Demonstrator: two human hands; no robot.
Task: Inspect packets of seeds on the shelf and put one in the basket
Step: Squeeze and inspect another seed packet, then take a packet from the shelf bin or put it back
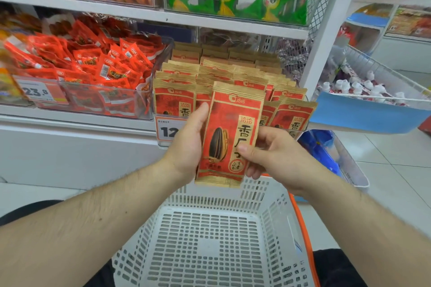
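The inspecting step looks to be in hand: one packet of sunflower seeds (pixel 229 135) is held upright, face toward the camera, in front of the shelf and above the far rim of the white shopping basket (pixel 210 235). The left hand (pixel 189 144) holds the packet's left edge, thumb up along the front and fingers hidden behind. The right hand (pixel 272 156) pinches the lower right part, thumb pressed on the front and the other fingers curled at the back. The basket holds nothing as yet.

By my reading, the next move is simple: lower the packet straight down toward the near side and let go once it is inside the basket walls.

The packet is a flat, tall pouch of kraft-like paper, tan with crimped ends, printed red with a dark striped seed. It looks light and slightly crinkly. Behind it, matching packets (pixel 235 77) stand in rows in a clear bin. To the left, a clear bin holds glossy red sachets (pixel 93 65). The basket is rigid slotted plastic with an orange handle (pixel 303 228) on its right.
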